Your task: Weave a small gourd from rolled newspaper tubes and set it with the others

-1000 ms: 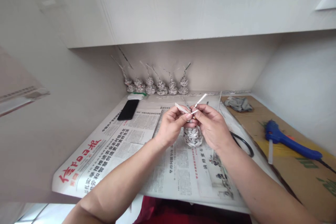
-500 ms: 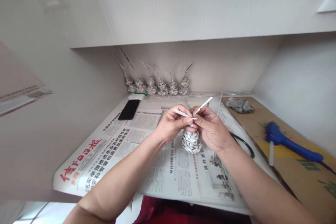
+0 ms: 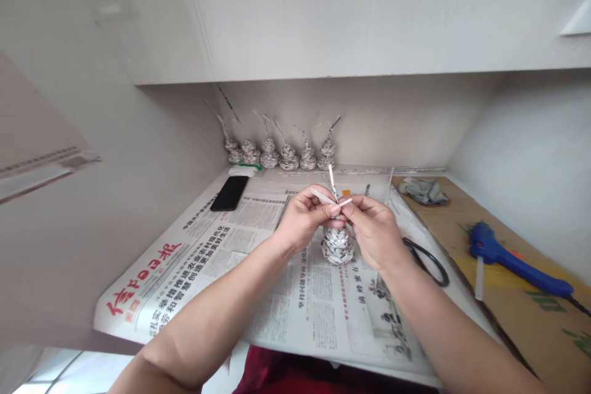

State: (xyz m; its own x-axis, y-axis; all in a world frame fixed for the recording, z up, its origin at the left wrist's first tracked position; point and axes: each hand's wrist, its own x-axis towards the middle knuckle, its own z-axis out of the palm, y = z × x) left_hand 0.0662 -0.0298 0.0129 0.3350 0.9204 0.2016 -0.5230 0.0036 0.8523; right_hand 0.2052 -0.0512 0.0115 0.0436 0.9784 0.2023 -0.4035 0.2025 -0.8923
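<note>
A small gourd woven from rolled newspaper strips (image 3: 338, 246) hangs below my fingers, over the newspaper (image 3: 258, 283). My left hand (image 3: 308, 214) is closed, pinching the gourd's neck and the strips at its top. My right hand (image 3: 372, 221) pinches a white paper strip (image 3: 345, 202) close to the left fingertips. Another paper strip (image 3: 331, 178) stands up from between the hands, and one more pale strip end (image 3: 322, 196) points up and left. The fingers hide most of the gourd's upper part.
Several finished-looking paper gourds (image 3: 289, 157) stand along the back wall. A black phone (image 3: 229, 193) lies at the left. On the cardboard (image 3: 517, 326) at right are a blue glue gun (image 3: 517, 261) and a grey cloth (image 3: 423, 191). Black scissor handles (image 3: 427, 261) lie beside my right wrist.
The upright strip has swung from leaning right to nearly vertical. My right fingers now pinch a short strip pointing up and right. The left hand keeps its hold.
</note>
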